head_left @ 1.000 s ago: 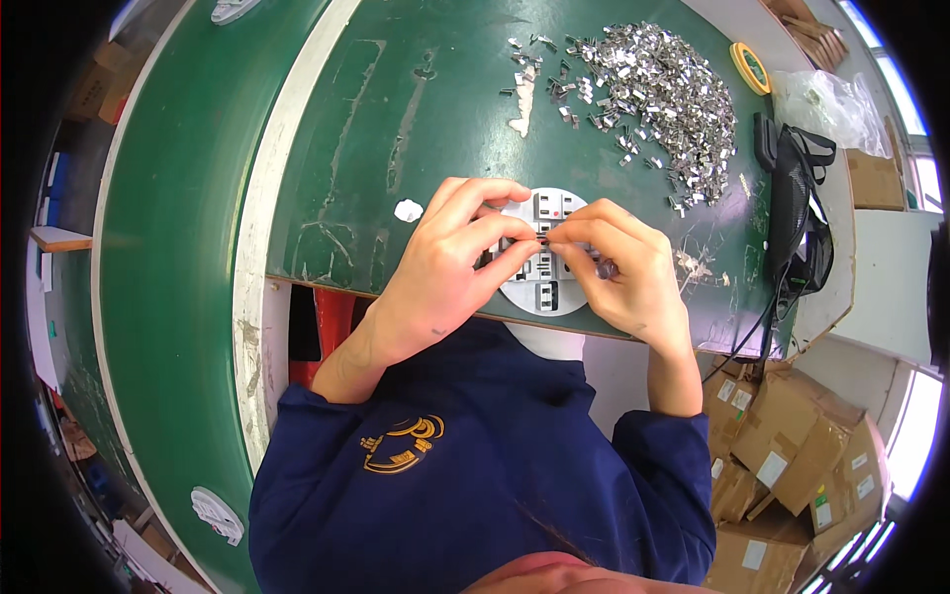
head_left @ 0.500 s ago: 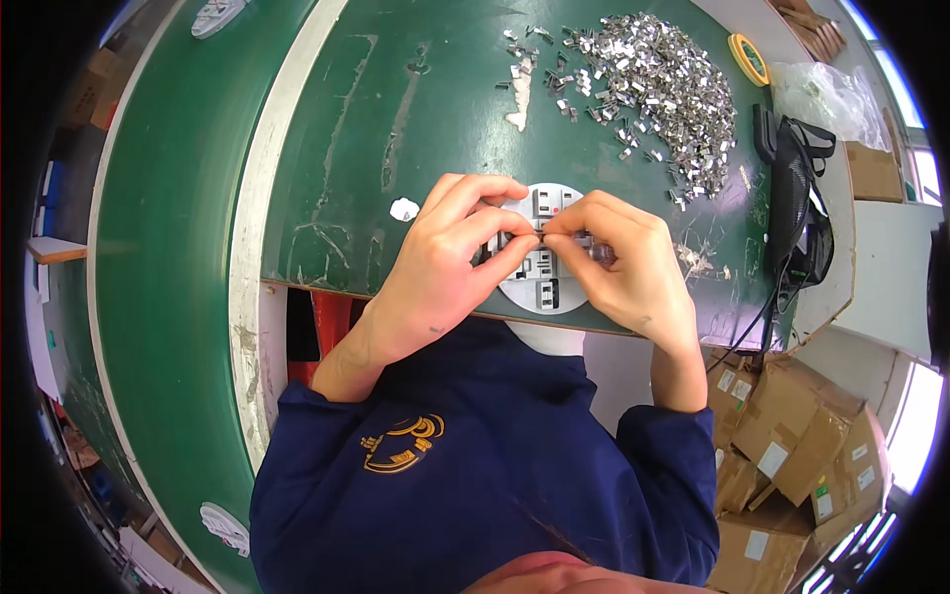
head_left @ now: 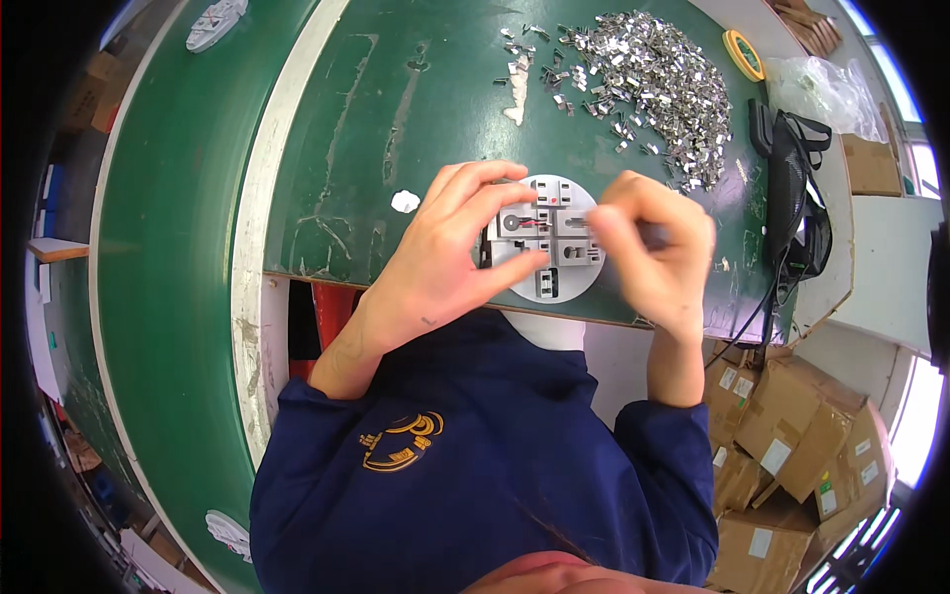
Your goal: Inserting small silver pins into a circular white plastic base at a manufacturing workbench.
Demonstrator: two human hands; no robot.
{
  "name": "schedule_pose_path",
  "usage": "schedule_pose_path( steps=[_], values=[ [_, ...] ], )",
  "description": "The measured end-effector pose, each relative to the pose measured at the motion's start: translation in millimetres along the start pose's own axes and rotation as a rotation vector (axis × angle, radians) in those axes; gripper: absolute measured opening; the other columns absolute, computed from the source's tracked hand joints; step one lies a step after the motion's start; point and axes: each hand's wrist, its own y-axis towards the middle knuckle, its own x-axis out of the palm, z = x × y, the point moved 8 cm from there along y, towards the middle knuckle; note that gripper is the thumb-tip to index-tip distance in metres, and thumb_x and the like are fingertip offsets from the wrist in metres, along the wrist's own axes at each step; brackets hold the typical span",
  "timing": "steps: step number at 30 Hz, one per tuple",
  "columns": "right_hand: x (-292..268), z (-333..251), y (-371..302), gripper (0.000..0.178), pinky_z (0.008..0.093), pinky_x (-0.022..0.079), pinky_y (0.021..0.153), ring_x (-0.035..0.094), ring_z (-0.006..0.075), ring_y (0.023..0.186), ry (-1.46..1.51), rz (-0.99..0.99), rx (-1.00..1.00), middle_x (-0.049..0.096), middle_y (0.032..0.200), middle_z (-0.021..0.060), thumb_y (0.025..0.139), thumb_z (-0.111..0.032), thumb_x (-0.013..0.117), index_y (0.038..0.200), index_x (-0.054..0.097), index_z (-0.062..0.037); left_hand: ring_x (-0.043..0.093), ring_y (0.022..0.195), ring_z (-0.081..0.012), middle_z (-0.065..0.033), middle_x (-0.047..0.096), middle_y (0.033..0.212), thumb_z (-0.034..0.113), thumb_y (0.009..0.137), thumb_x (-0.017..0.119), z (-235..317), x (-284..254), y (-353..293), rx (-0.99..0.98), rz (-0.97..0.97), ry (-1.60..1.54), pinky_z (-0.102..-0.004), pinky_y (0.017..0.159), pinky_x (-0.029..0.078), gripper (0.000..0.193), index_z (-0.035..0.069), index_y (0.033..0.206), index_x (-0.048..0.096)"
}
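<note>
A round light-grey plastic socket unit (head_left: 567, 224) with rectangular slots and small metal contacts lies near the table's front edge. My left hand (head_left: 450, 238) is over its left side, fingers spread, with the thumb and fingertips reaching onto its face. Nothing shows pinched between them. To the right of the unit is my right hand (head_left: 661, 255), raised off it with bent fingers. Motion smears those fingertips, so whether they hold anything cannot be made out. Up and to the right lies a big heap of small metal clips (head_left: 658, 89), with loose ones scattered at its left.
A yellow tape roll (head_left: 744, 55), a clear plastic bag (head_left: 826, 94) and a black mesh bag (head_left: 800, 198) lie along the right side. Left of the table runs a green conveyor belt (head_left: 178, 257) carrying similar round units. Cardboard boxes (head_left: 792, 421) are piled at lower right.
My right hand has lifted off the unit and moved right. My left fingers have spread apart from their earlier pinch near the unit's middle, which is now uncovered.
</note>
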Motion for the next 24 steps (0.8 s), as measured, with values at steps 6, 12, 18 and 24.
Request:
schedule_pose_path(
  steps=[6, 12, 18, 24],
  values=[
    [3.5, -0.7, 0.9, 0.050, 0.0259, 0.028, 0.041, 0.027, 0.0111, 0.044, 0.829, 0.196, -0.129, 0.036, 0.052, -0.0001, 0.105, -0.025, 0.037, 0.057, 0.037, -0.0110, 0.039, 0.135, -0.0373, -0.0179, 0.044, 0.144, 0.030, 0.063, 0.091, 6.2, 18.7, -0.3, 0.076, -0.150, 0.062, -0.0452, 0.111, 0.036, 0.094, -0.001, 0.140, 0.046],
    [13.6, 1.4, 2.2, 0.052, 0.0291, 0.025, 0.041, 0.025, 0.0133, 0.043, 0.763, 0.179, -0.142, 0.033, 0.049, 0.0004, 0.104, -0.026, 0.038, 0.055, 0.031, -0.0097, 0.038, 0.135, -0.0384, -0.0189, 0.045, 0.144, 0.032, 0.062, 0.091, 5.1, 22.1, -1.4, 0.090, -0.173, 0.085, -0.0471, 0.112, 0.035, 0.102, -0.003, 0.143, 0.041],
    [24.3, -13.4, 3.5, 0.050, 0.0326, 0.025, 0.041, 0.026, 0.0157, 0.041, 0.397, 0.121, -0.305, 0.033, 0.046, 0.0019, 0.099, -0.018, 0.042, 0.052, 0.028, -0.0074, 0.041, 0.132, -0.0380, -0.0200, 0.048, 0.140, 0.031, 0.062, 0.091, 7.7, 20.5, 2.6, 0.081, -0.196, 0.073, -0.0456, 0.111, 0.037, 0.102, -0.004, 0.143, 0.040],
    [19.3, -6.2, 11.1, 0.049, 0.0321, 0.025, 0.041, 0.029, 0.0157, 0.040, 0.519, 0.025, -0.219, 0.033, 0.046, 0.0018, 0.097, -0.017, 0.043, 0.052, 0.028, -0.0071, 0.042, 0.129, -0.0379, -0.0206, 0.048, 0.139, 0.029, 0.061, 0.090, 8.5, 20.4, 2.8, 0.077, -0.195, 0.075, -0.0451, 0.110, 0.038, 0.101, -0.005, 0.142, 0.041]
  ],
)
